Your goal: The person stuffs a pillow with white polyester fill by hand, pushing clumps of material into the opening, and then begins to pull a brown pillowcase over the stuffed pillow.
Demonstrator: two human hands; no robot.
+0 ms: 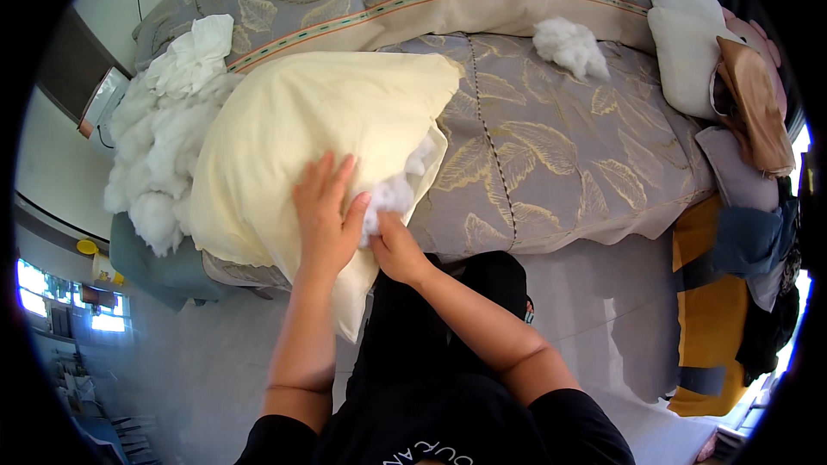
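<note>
A plump cream pillowcase lies on the near left of the bed, its open side facing right. White fluffy stuffing shows in the opening. My left hand rests on the cream cloth by the opening, fingers stretched out and thumb apart. At the lower end of the opening, my right hand has its fingers curled in against the stuffing and the edge of the cloth. Its fingertips are partly hidden, so I cannot tell exactly what they pinch.
A big heap of white stuffing sits left of the pillowcase. One loose tuft lies on the grey leaf-patterned bedspread. Pale pillows and a brown cloth are at the far right, above hanging clothes.
</note>
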